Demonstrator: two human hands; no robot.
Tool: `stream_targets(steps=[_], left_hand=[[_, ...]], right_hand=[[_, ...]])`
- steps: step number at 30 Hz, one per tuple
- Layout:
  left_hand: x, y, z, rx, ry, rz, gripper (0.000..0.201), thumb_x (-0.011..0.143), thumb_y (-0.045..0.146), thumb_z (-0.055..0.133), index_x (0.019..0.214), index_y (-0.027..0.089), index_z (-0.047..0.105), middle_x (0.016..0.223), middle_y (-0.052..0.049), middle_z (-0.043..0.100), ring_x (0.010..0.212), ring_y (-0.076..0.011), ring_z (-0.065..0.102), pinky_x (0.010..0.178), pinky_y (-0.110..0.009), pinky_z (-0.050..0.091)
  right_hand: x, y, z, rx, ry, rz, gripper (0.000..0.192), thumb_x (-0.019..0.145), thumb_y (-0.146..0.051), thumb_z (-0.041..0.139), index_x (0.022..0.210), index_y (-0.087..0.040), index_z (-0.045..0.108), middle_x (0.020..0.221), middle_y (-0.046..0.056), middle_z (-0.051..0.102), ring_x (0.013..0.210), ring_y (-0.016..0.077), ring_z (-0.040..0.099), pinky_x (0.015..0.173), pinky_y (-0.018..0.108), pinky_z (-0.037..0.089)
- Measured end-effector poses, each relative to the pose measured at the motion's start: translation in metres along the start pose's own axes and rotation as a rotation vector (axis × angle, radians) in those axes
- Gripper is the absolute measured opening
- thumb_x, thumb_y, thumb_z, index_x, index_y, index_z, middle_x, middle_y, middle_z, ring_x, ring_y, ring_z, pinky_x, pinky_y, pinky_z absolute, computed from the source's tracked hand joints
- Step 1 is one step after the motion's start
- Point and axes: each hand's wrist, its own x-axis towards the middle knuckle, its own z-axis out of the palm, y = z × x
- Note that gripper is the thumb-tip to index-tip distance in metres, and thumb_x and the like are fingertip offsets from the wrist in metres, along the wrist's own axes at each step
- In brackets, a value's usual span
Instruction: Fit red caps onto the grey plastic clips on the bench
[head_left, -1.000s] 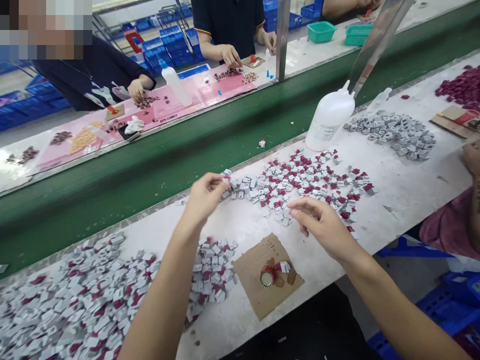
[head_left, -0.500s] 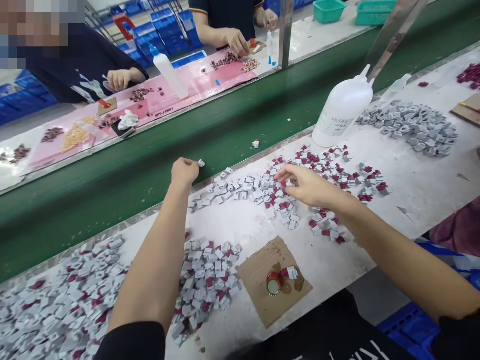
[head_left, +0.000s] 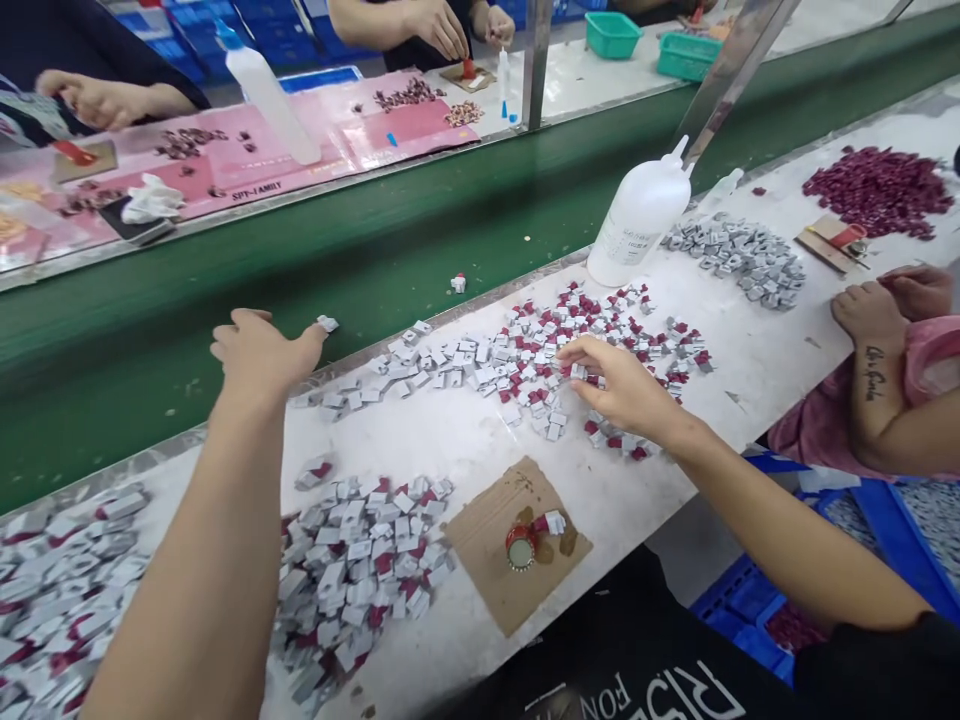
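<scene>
We reach left hand [head_left: 259, 352] past far tabletop [head_left: 780, 360] edge, over green belt [head_left: 375, 260]; one small grey piece [head_left: 327, 323] sits at fingertips, grip loosening. Right hand [head_left: 622, 385] rests in mixed grey-red pile [head_left: 540, 350], fingers narrowed on piece. Judged early: finished heap [head_left: 360, 560] at near edge large, mixed pile mostly unsorted.

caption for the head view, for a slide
Left hand pinches a small grey piece at the belt edge; right hand reaches into scattered pieces.
</scene>
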Motion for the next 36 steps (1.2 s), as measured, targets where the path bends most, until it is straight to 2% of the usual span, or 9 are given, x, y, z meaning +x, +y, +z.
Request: stream_targets(steps=[3, 7, 12, 17, 23, 26, 30, 32, 36], left_hand=[[-0.014, -0.009, -0.014, 0.083, -0.02, 0.041, 0.079, 0.096, 0.045, 0.074, 0.161, 0.008, 0.048, 0.174, -0.036, 0.046, 0.166, -0.055, 0.041, 0.131, -0.078, 0.039], [-0.026, -0.004, -0.017, 0.223, -0.109, 0.212, 0.069, 0.097, 0.046, 0.07, 0.156, 0.01, 0.059, 0.169, -0.034, 0.05, 0.162, -0.0545, 0.046, 0.128, -0.07, 0.046], [-0.026, 0.034, 0.019, 0.204, -0.234, 0.44, 0.041, 0.102, 0.035, 0.066, 0.141, 0.021, 0.072, 0.146, -0.019, 0.076, 0.15, -0.0435, 0.059, 0.127, -0.054, 0.049], [-0.01, 0.078, 0.066, 0.142, -0.197, 0.444, 0.04, 0.101, 0.03, 0.069, 0.14, 0.019, 0.071, 0.145, -0.023, 0.076, 0.147, -0.0449, 0.06, 0.123, -0.057, 0.05], [-0.014, 0.1, 0.081, 0.013, -0.188, 0.491, 0.024, 0.101, 0.017, 0.066, 0.122, 0.019, 0.076, 0.134, -0.022, 0.08, 0.139, -0.0413, 0.067, 0.118, -0.053, 0.051], [-0.047, 0.097, 0.075, -0.132, -0.269, 0.604, 0.019, 0.107, 0.02, 0.064, 0.122, 0.021, 0.075, 0.122, -0.014, 0.084, 0.117, -0.0292, 0.076, 0.104, -0.042, 0.058], [-0.115, 0.077, 0.064, -0.669, -0.612, 0.777, 0.009, 0.104, 0.023, 0.074, 0.113, 0.023, 0.073, 0.114, -0.009, 0.084, 0.102, -0.0226, 0.077, 0.094, -0.038, 0.061], [-0.149, 0.06, 0.059, -0.843, -0.588, 0.698, 0.01, 0.103, 0.019, 0.075, 0.111, 0.023, 0.07, 0.119, -0.009, 0.082, 0.106, -0.0213, 0.076, 0.097, -0.038, 0.061], [-0.203, 0.027, 0.061, -0.951, -0.559, 0.467, 0.011, 0.108, 0.027, 0.072, 0.118, 0.024, 0.07, 0.116, -0.007, 0.08, 0.101, -0.0219, 0.074, 0.088, -0.037, 0.06]], right_hand=[[-0.003, 0.002, 0.002, -0.057, 0.024, -0.033, 0.031, 0.101, -0.013, 0.063, 0.126, -0.028, 0.074, 0.136, 0.011, 0.08, 0.133, 0.0338, 0.077, 0.115, 0.055, 0.064], [-0.005, 0.005, 0.005, -0.192, 0.079, -0.112, 0.028, 0.102, -0.015, 0.061, 0.123, -0.025, 0.076, 0.128, 0.013, 0.081, 0.122, 0.035, 0.077, 0.104, 0.05, 0.064], [-0.006, 0.009, 0.014, -0.389, 0.023, -0.123, 0.034, 0.099, -0.008, 0.054, 0.12, -0.024, 0.076, 0.122, 0.015, 0.08, 0.116, 0.0374, 0.076, 0.094, 0.048, 0.062], [-0.008, 0.012, 0.018, -0.46, 0.023, -0.164, 0.03, 0.099, -0.01, 0.054, 0.116, -0.024, 0.074, 0.117, 0.015, 0.079, 0.115, 0.0385, 0.074, 0.094, 0.05, 0.061], [-0.01, -0.008, 0.015, -0.296, 0.203, -0.137, 0.016, 0.108, -0.027, 0.06, 0.113, -0.025, 0.076, 0.119, 0.016, 0.079, 0.12, 0.0396, 0.074, 0.101, 0.058, 0.061], [-0.007, -0.027, 0.017, 0.048, 0.27, 0.023, 0.023, 0.109, -0.045, 0.072, 0.12, -0.027, 0.079, 0.12, 0.013, 0.082, 0.112, 0.0348, 0.079, 0.094, 0.053, 0.066], [-0.002, -0.046, 0.03, 0.667, 0.172, 0.158, 0.041, 0.102, -0.063, 0.082, 0.123, -0.028, 0.079, 0.112, 0.008, 0.084, 0.083, 0.0238, 0.083, 0.074, 0.041, 0.07], [-0.003, -0.051, 0.038, 0.811, 0.182, 0.142, 0.039, 0.099, -0.061, 0.089, 0.119, -0.029, 0.079, 0.101, 0.003, 0.083, 0.076, 0.0204, 0.081, 0.07, 0.037, 0.07], [-0.016, -0.055, 0.052, 0.871, 0.149, 0.169, 0.033, 0.096, -0.058, 0.094, 0.108, -0.029, 0.083, 0.088, -0.001, 0.077, 0.073, 0.0177, 0.078, 0.071, 0.034, 0.071]])
